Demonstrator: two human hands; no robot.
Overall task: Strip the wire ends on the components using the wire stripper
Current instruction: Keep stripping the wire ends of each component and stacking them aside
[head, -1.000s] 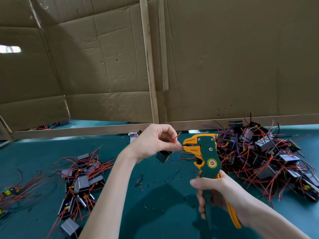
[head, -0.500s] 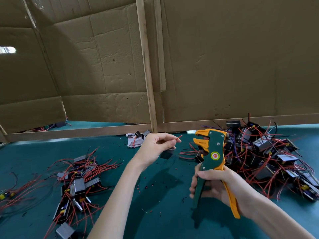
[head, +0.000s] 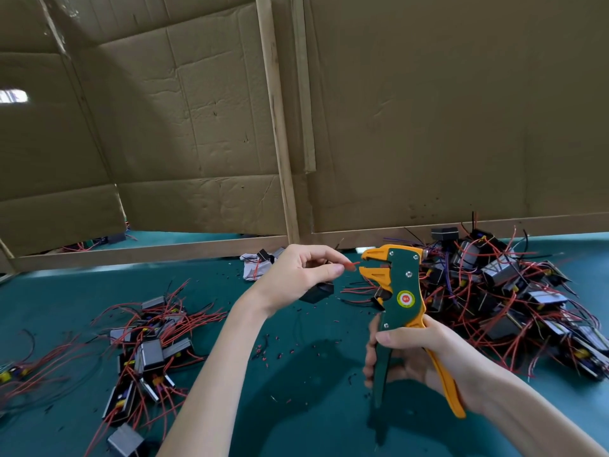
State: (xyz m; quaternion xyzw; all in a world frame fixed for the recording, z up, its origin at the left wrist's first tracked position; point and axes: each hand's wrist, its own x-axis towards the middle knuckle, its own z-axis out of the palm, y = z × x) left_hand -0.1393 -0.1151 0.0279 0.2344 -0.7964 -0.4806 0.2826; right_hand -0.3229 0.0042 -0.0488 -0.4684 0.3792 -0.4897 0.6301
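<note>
My right hand (head: 425,354) grips the handles of a green and orange wire stripper (head: 400,293), held upright with its orange jaws apart and pointing left. My left hand (head: 296,275) pinches a red wire end (head: 351,266) between thumb and forefinger, its tip just left of the jaws. A small black component (head: 318,291) hangs under that hand on the wire.
A big heap of black components with red wires (head: 507,298) lies at the right. A smaller heap (head: 148,351) lies at the left on the teal table (head: 296,407). Cut insulation bits (head: 280,349) are scattered between. Cardboard walls (head: 428,110) stand behind.
The stripper came off the wire and its jaws opened. My left hand now brings a red wire end back toward the jaws, with the component hanging below.
</note>
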